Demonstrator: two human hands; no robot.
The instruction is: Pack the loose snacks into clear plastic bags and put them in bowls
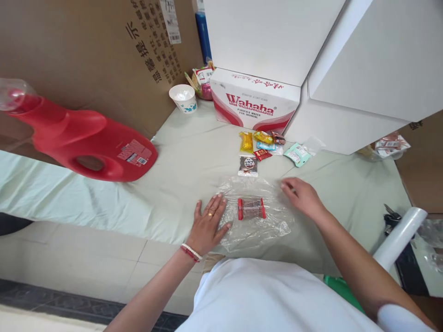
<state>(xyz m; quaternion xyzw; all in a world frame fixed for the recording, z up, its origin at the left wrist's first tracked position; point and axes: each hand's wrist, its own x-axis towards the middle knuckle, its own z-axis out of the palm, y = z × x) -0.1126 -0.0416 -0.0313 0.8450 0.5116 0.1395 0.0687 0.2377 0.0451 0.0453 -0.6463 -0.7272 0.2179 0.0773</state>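
Observation:
A clear, crinkled plastic sheet (277, 228) lies spread on the cloth, with a small snack packet (252, 208) in a see-through wrapper with red ends on its middle. My left hand (209, 221), wearing a ring, rests flat with fingers apart on the sheet's left edge. At the upper right edge of the sheet, my right hand (302, 196) has its thumb and forefinger brought together in a pinch on the film. Just beyond the sheet are a dark packet with a round label (248, 165), a red sachet (262, 154), yellow packets (246, 142) and a mint-green pouch (297, 155).
Behind the packets stands a white and red Wahaba water carton (256, 103). A paper cup (184, 98) is at the back left, near a big red detergent bottle (93, 143) lying tilted. To my right are a plastic roll (401, 237) and dark-handled scissors (392, 219).

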